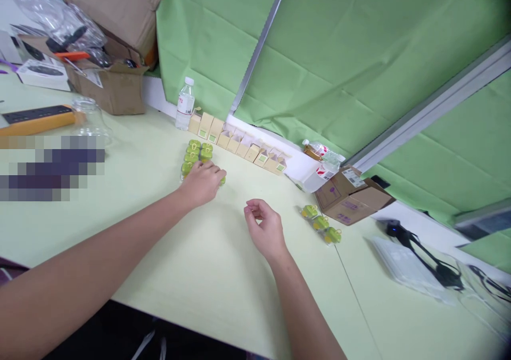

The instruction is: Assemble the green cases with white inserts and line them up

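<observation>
My left hand (203,183) reaches over a cluster of small green-topped containers (191,157) on the table. Its fingers are bent down around one green-topped container (222,180) at the cluster's near right corner, mostly hidden beneath the hand. To the right, my right hand (265,226) hovers over the table with fingers curled and thumb close to the fingertips; nothing shows in it. A separate row of three green-topped containers (320,222), with loops on top and yellow inside, stands further right.
Small cardboard boxes (238,142) line the back edge beside an upright water bottle (185,104). Bottles (319,176) and a carton (351,195) stand back right, near plastic sleeves (407,269) and black cables. A glass jar (87,117), power strip (40,119) and filled box (115,88) occupy the left.
</observation>
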The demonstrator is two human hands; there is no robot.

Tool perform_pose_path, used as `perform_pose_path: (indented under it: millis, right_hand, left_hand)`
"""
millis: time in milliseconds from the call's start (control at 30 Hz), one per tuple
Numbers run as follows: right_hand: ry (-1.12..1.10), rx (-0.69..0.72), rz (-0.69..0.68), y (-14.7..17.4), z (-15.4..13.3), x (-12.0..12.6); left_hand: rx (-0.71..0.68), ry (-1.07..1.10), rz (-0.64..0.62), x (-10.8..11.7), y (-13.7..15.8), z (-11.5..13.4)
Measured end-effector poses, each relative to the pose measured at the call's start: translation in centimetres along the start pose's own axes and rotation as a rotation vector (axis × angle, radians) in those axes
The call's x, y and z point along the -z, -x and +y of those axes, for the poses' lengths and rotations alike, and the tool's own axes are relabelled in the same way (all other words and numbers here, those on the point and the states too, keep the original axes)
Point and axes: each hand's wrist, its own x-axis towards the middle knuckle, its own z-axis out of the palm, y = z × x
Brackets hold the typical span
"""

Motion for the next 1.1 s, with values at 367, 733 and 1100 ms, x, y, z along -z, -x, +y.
perform_pose_path:
  millis: [367,733,1100]
  right_hand:
    - [-0.006,0.028,-0.001,-0.1,0.5,-0.1]
    - [-0.008,0.027,-0.013,0.0,0.4,-0.2]
    - [0.004,0.05,0.002,-0.1,0.5,0.0]
  left_hand:
    - [0.098,-0.039,-0.06,1.5,-3.2,-4.2]
    - [0.14,-0.002,-0.119,2.3,-4.1,-7.4]
    - [0.005,0.03,-0.01,4.5,-2.7,-3.6]
